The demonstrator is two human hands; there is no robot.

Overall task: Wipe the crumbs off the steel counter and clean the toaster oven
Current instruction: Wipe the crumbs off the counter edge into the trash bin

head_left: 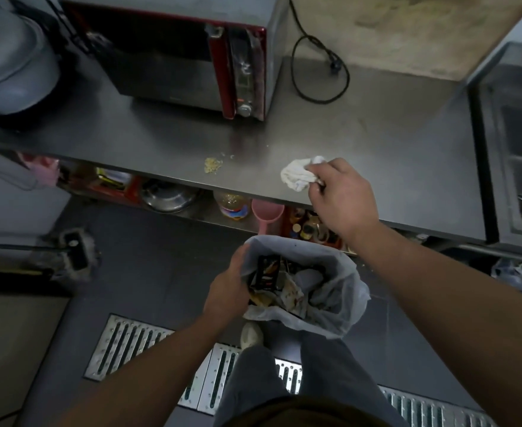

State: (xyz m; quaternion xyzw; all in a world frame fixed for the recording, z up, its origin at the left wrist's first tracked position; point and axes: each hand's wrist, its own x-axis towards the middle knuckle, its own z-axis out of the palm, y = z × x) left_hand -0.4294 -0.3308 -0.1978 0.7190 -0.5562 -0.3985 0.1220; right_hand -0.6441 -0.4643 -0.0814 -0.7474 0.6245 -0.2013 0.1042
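Crumbs (213, 164) lay left of your rag (296, 177), right hand (343, 198) clamped on it; left hand (228, 288) gripped the bin liner (339, 309). Sweep toward the near edge, bin beneath.

White cloth (296, 177), red-trimmed toaster oven (191, 57), grey steel counter (376, 143), seemingly yellowish crumbs (212, 164)

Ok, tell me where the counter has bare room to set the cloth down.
Bare steel counter lies between the toaster oven and the sink, past the black cord. The front edge is crowded: crumbs, cloth, right hand.
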